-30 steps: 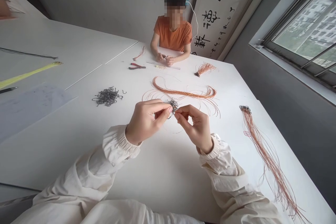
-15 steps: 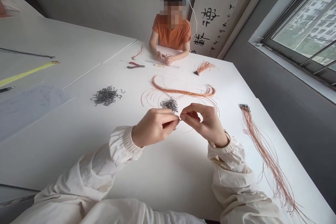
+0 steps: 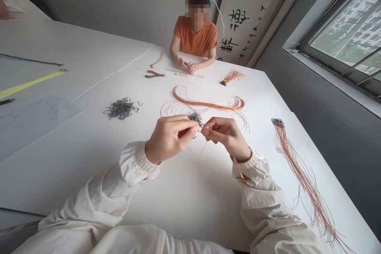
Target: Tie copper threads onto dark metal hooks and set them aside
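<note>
My left hand (image 3: 169, 139) and my right hand (image 3: 224, 137) meet in front of me, fingertips pinched together. A small dark wire hook (image 3: 200, 126) seems held between them, though the fingers hide most of it. A thin copper wire (image 3: 197, 151) hangs in a loop below my right fingers. Just behind my fingertips, a small clump of dark wire hooks (image 3: 195, 118) lies on the white table (image 3: 178, 206). Beyond it stretches a long bundle of copper wires (image 3: 208, 104).
A pile of dark hooks (image 3: 121, 108) lies left, long copper strands (image 3: 303, 174) right. Red-handled pliers (image 3: 154, 74) lie far off, near a seated person in an orange shirt (image 3: 195, 35), whose hands work at a ruler (image 3: 184, 72).
Both hands have moved up and left, closer to the small clump of hooks, and now overlap it. The thin copper loop now shows clearly below my fingers.
</note>
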Demonstrator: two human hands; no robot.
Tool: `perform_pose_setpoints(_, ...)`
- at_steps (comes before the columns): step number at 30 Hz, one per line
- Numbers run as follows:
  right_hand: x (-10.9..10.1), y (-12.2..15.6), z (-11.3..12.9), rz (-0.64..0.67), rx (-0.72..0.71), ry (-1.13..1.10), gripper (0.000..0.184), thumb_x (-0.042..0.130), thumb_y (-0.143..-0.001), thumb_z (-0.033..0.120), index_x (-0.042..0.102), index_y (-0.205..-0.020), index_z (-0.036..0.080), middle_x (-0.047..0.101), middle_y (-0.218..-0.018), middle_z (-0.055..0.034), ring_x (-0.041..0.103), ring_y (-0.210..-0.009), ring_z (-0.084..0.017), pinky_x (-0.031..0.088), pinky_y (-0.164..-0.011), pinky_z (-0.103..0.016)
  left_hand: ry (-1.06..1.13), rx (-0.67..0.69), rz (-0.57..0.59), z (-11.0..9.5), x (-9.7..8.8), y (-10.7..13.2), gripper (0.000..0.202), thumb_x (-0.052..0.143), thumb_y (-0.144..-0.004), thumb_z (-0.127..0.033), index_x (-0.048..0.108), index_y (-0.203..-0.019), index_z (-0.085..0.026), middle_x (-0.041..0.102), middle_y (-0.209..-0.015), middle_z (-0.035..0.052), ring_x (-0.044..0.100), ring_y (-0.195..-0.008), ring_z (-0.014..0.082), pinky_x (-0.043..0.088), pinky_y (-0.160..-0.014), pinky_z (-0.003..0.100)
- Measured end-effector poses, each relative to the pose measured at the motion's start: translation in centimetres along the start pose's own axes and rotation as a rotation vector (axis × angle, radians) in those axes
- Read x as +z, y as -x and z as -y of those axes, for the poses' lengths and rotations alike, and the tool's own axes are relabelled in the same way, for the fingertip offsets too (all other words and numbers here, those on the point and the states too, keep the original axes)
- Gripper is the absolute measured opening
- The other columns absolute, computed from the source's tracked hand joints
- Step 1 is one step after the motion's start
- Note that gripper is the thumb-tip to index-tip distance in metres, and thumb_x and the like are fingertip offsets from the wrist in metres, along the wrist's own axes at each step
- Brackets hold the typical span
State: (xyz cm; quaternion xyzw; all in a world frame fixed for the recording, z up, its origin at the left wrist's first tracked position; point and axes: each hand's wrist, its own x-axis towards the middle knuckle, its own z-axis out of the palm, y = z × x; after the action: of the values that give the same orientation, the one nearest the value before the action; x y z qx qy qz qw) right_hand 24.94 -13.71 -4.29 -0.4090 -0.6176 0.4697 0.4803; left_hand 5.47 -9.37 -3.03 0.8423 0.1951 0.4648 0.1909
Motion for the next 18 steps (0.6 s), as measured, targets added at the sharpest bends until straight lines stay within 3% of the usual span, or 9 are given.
perform_pose_setpoints(5,1.4,1.2,0.8,-0.201,-0.315,0.540,0.009,0.058,-0.087,0.016,0.067,-0.084,0.017,0.061,-0.071,-0.0020,0.049,-0.061,-0.010,0.043,-0.061,-0.026,-0.076,-0.020,0.008,0.5,0.2,-0.2,0.018,0.058,-0.088,-0.013,0.068,-0.072,-0.016,0.057,-0.059,0.0005,0.046,-0.052,0.0100,0.039,-0.052,0.025)
perform_pose_setpoints(8,1.6,1.5,1.3,-0.231,-0.422,0.712,0.012,0.056,-0.088,0.013,0.067,-0.086,0.017,0.059,-0.070,-0.0016,0.046,-0.059,-0.009,0.042,-0.062,-0.027,-0.079,0.001,0.037,0.6,0.5,-0.1,0.018,0.057,-0.088,-0.013,0.067,-0.073,-0.016,0.057,-0.060,0.0006,0.046,-0.053,0.0102,0.039,-0.052,0.024)
perform_pose_setpoints(12,0.9,1.3,1.9,-0.211,-0.351,0.614,0.010,0.059,-0.086,0.014,0.069,-0.086,0.017,0.061,-0.072,-0.0020,0.046,-0.060,-0.009,0.042,-0.059,-0.025,-0.042,0.024,0.103,0.4,0.8,0.2,0.022,0.055,-0.088,-0.012,0.064,-0.068,-0.016,0.055,-0.059,-0.0003,0.045,-0.053,0.0100,0.037,-0.051,0.024)
perform_pose_setpoints(18,-0.7,0.1,1.5,-0.042,-0.051,0.204,0.011,0.067,-0.083,0.024,0.068,-0.079,0.014,0.064,-0.071,-0.0032,0.049,-0.060,-0.009,0.040,-0.055,-0.024,0.073,0.035,0.164,-0.1,1.0,0.5,0.021,0.056,-0.088,-0.010,0.065,-0.070,-0.015,0.056,-0.059,-0.0005,0.046,-0.053,0.0096,0.040,-0.052,0.023)
